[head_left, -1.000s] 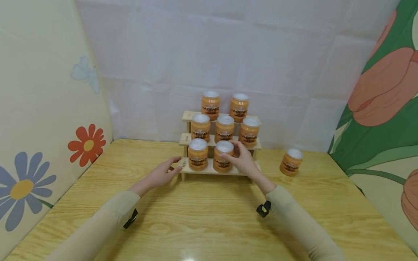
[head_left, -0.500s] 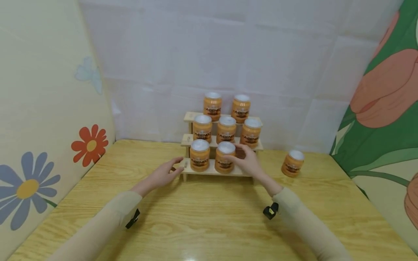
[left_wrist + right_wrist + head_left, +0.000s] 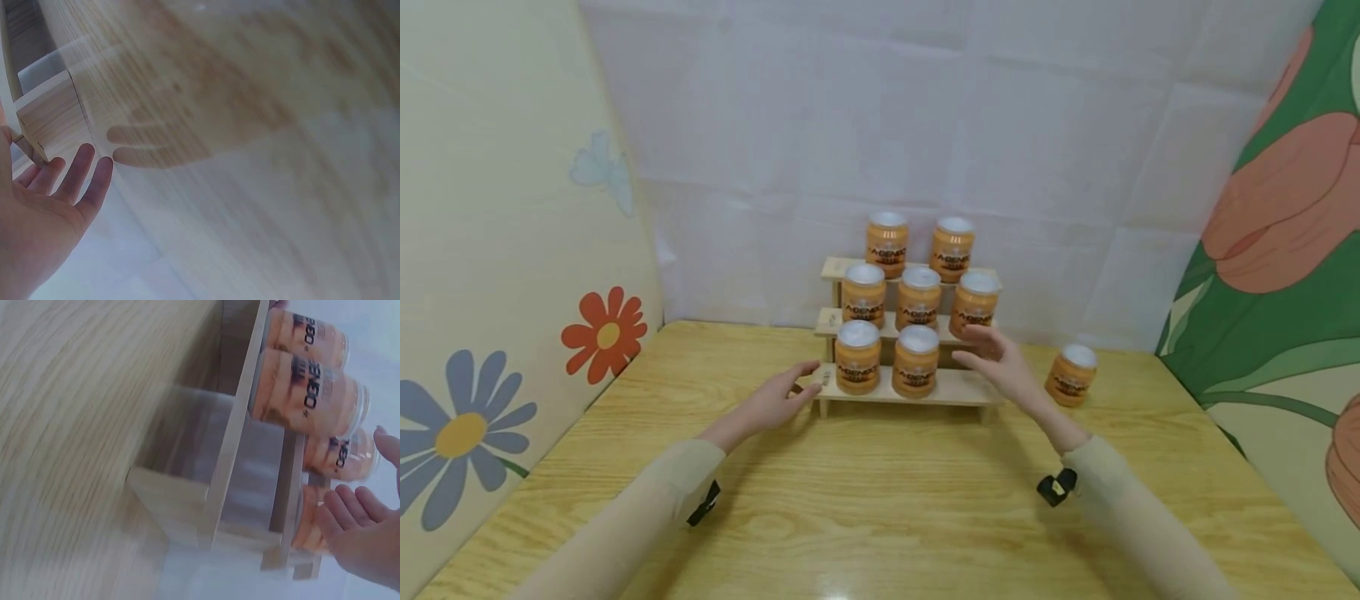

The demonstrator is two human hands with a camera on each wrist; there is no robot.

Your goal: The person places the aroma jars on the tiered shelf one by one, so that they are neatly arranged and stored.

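A three-tier wooden display stand (image 3: 951, 387) bears several orange jars with white lids. On its bottom tier are a left jar (image 3: 857, 360) and a second jar (image 3: 915, 363), both upright. My right hand (image 3: 1007, 372) is just right of that second jar, apart from it, thumb and fingers spread and holding nothing. In the right wrist view, its fingers show in front of a middle-tier jar (image 3: 309, 519). My left hand (image 3: 777, 398) rests at the left end of the bottom tier, its fingers extended. The left wrist view shows its fingertips by the board's end (image 3: 30, 149).
The middle tier holds three jars and the top tier two, including a top-left jar (image 3: 887, 246). One lone jar (image 3: 1071, 377) stands on the wooden table (image 3: 880, 500), right of the stand. A white cloth (image 3: 850, 100) hangs behind; patterned panels flank the table.
My right hand has let go of the second bottom-tier jar and drawn away to the right. That jar stays on the tier. The left hand has kept its place.
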